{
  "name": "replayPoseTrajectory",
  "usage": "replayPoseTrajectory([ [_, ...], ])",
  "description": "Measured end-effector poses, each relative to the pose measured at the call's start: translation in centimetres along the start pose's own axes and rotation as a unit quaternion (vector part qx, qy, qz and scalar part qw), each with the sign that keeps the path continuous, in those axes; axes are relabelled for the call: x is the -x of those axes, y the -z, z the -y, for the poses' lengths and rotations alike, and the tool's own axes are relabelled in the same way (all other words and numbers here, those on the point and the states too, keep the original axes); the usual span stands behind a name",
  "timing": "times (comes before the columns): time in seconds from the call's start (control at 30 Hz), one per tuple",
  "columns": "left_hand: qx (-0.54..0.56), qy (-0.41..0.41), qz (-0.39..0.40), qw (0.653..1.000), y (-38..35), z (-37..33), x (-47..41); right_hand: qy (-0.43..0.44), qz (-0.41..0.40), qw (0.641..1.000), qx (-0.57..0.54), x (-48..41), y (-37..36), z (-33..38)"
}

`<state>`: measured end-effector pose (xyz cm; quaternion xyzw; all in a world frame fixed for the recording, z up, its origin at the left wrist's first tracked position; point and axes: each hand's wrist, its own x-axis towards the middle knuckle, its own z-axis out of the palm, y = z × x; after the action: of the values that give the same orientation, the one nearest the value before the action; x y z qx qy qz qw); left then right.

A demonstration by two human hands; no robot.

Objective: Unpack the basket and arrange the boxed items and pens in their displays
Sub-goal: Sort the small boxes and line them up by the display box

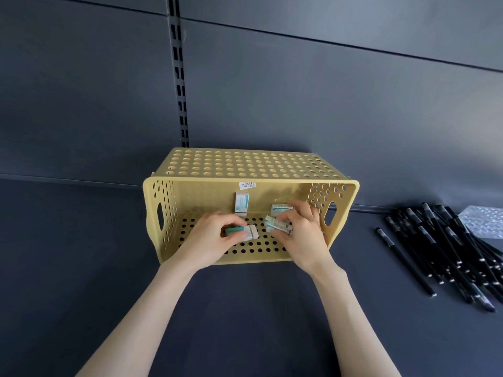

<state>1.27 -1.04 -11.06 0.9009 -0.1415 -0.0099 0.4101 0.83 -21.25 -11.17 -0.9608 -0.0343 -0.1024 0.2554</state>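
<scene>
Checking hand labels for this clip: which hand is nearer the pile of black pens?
Right. The right hand, gripping boxes in the basket, has the pens off to its right; the left hand, gripping another box, is farther left.

1 basket (206,191), at least 4 boxes (241,204), many pens (449,254).

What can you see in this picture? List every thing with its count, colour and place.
basket: one, yellow, on its side on the shelf
sticker: one, white, on basket's upper rim
boxes: at least four, white-teal, inside basket
pens: many, black, heaped right of basket
packet: one, clear, far right by the pens
shelf: one, dark grey, under everything
left hand: one, inside basket, gripping a box
right hand: one, inside basket, gripping boxes
</scene>
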Motion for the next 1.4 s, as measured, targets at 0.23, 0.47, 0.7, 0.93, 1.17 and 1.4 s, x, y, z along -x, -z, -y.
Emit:
replayPoseTrajectory([
  [0.23,-0.029,0.042,0.016,0.999,-0.4,-0.1,-0.3,-0.005,0.033,0.999,0.03,-1.7,-0.1,0.2],
  [0.47,0.04,0.08,0.011,0.996,0.1,0.3,-0.8,0.008,0.025,0.999,0.029,-1.4,-0.6,0.0],
  [0.7,0.056,0.04,-0.073,0.995,-0.8,0.1,-0.7,-0.006,0.02,0.999,-0.03,-1.1,-1.1,0.1],
  [0.93,0.044,-0.031,-0.186,0.981,-2.5,-0.9,-1.9,-0.04,-0.012,0.995,-0.087,-0.5,-1.5,0.7],
  [1.17,0.101,0.071,-0.18,0.976,-2.9,-0.8,-3.4,-0.046,-0.024,0.993,-0.11,-0.5,-1.7,0.6],
  [1.4,0.158,0.102,-0.206,0.96,-4.1,-1.7,-4.4,-0.06,-0.058,0.985,-0.148,-0.8,-1.7,0.2],
])
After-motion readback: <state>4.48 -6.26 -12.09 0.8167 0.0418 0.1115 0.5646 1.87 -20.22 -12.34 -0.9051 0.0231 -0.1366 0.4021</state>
